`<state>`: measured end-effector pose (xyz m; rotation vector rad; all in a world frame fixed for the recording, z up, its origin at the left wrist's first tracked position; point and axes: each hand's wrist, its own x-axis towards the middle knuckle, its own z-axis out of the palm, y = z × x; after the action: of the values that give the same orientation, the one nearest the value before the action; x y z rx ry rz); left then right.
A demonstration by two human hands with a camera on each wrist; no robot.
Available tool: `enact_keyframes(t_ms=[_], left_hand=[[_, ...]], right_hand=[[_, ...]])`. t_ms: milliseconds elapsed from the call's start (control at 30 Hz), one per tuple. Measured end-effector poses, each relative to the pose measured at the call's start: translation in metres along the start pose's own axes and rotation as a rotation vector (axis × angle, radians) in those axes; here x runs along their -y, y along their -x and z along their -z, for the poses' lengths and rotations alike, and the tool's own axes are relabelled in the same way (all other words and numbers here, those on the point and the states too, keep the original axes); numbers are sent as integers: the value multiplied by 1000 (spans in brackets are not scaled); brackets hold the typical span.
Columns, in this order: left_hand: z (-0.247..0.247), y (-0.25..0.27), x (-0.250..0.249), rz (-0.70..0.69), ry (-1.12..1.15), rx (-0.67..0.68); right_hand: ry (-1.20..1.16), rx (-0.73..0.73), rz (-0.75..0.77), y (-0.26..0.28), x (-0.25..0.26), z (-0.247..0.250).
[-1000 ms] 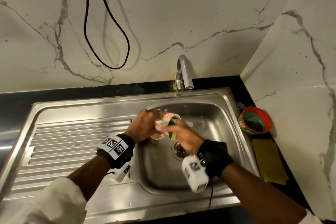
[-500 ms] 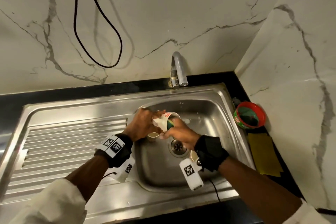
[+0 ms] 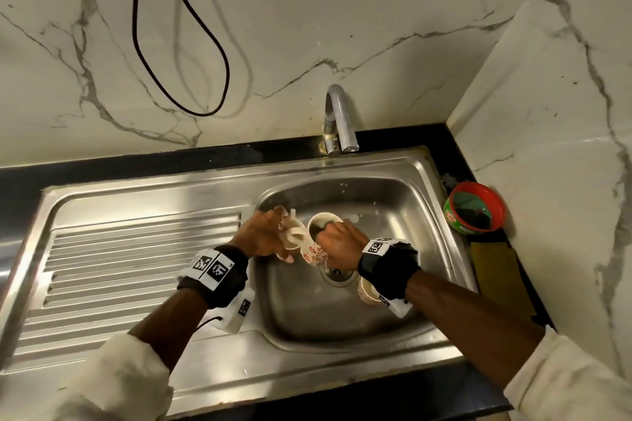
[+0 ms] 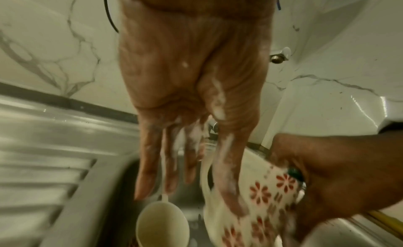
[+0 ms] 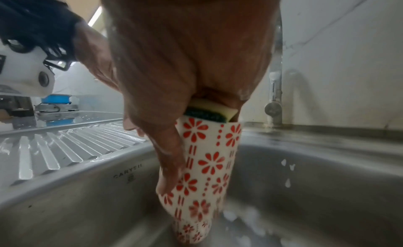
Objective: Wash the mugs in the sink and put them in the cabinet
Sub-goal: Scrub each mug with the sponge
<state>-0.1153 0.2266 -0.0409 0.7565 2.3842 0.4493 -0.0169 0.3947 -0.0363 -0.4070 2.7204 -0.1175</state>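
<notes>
Steel sink [image 3: 403,328], seen from above: you hold the flowered mug [image 3: 313,251] over the basin, just at 11 o'clock of the drain [image 3: 337,273], mouth tilted toward 12 o'clock. Your left hand [image 3: 263,237] steadies it from 9 o'clock; the left wrist view shows the thumb laid along the wall and the fingers running down by the handle, soapy, but how firmly they close on it cannot be told. Your right hand [image 3: 337,244] clasps the rim, thumb down the outside, and pins a sponge [image 5: 209,112] inside the mouth.

To scrub well, judged from this pose: keep the mug low over the basin so a slip is short, since soap makes the glaze slick. Turn the mug with the left hand and let the sponge stay put, working rim, then wall, then floor. Push the sponge to the bottom, where stains likely remain. The tap [image 3: 337,120] shows no stream, so rinsing probably follows.

Count: mugs, three visible — the flowered one in hand, a plain cream one [image 4: 162,223] below your left fingers, and a third [image 3: 367,292] at 4 o'clock of the drain, half hidden by your right wrist. Sponges, one. Taps, one. Red tub [image 3: 475,207] at 3 o'clock on the counter, one.
</notes>
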Motion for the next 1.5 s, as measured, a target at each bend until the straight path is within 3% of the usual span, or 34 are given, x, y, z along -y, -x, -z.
enact_keyframes(t_ms=[133,367,467,567,667,733,833,1000,1133,1233,1367,1500], left_hand=[[-7,-4,1,96,-170,107],[-24,-2,6,272,-268,27],[-29,-3,3,353,-176,-3],[-35,-3,0,391,-117,-3],[-41,-3,2,410,-85,-5],[-43,-2,4,425,-86,-4],[-45,-2,4,429,-94,1],[-48,-1,-5,402,-102,-36],[-50,-3,-13,387,-87,-129],[-59,-9,-28,330,-15,-137],[-87,-23,-59,119,-28,19],[-134,-39,-91,30,-52,233]], right_hand=[[-167,99,-6,-10,14,-16],[-294,278,-1,-44,46,-57],[-381,249,-39,-65,47,-76],[-535,116,-176,-73,44,-93],[-417,58,-155,-70,41,-104],[-487,166,-134,-66,41,-103],[-366,271,-69,-68,44,-104],[-513,86,-197,-55,41,-79],[-662,-91,-339,-23,0,-49],[-595,-132,-427,5,-34,-42],[-598,-93,-622,32,-67,-54],[-602,-64,-791,51,-83,-67]])
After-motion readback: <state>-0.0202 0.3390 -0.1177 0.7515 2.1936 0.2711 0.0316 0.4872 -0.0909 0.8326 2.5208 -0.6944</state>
